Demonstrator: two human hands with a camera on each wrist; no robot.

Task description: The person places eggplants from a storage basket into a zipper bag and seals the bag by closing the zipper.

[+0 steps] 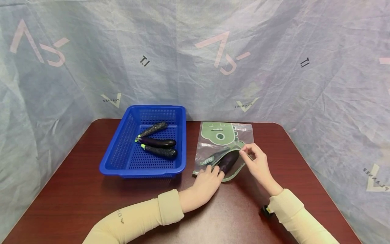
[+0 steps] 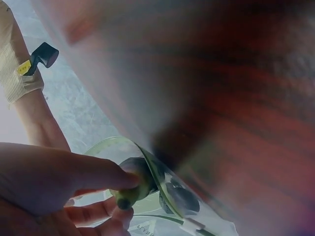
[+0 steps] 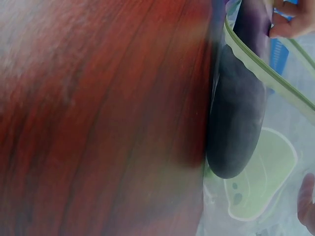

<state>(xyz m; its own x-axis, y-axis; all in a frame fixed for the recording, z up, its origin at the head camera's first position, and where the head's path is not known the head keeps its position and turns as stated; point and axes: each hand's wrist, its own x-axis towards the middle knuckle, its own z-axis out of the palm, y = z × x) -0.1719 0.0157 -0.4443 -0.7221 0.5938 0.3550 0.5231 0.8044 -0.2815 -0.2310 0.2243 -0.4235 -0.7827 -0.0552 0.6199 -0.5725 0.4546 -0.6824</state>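
A clear zip bag (image 1: pixel 223 130) with a green cartoon print lies on the table, its mouth toward me. My left hand (image 1: pixel 207 184) holds an eggplant (image 1: pixel 229 161) near its stem end; in the left wrist view the thumb and fingers pinch the greenish stem (image 2: pixel 140 186). Most of that eggplant (image 3: pixel 236 118) lies past the bag's green rim, as the right wrist view shows. With thumb and fingertips, my right hand (image 1: pixel 257 162) pinches the bag's edge on the right, and the mouth gapes. A second dark rounded shape (image 2: pixel 182 199) shows through the bag beside the eggplant.
Left of the bag stands a blue plastic basket (image 1: pixel 105 166) with three eggplants (image 1: pixel 156 142) inside. The dark red wooden table (image 1: pixel 91 210) ends at a grey printed cloth (image 1: pixel 158 81) hanging behind and along both sides. A small black device sits at my right wrist.
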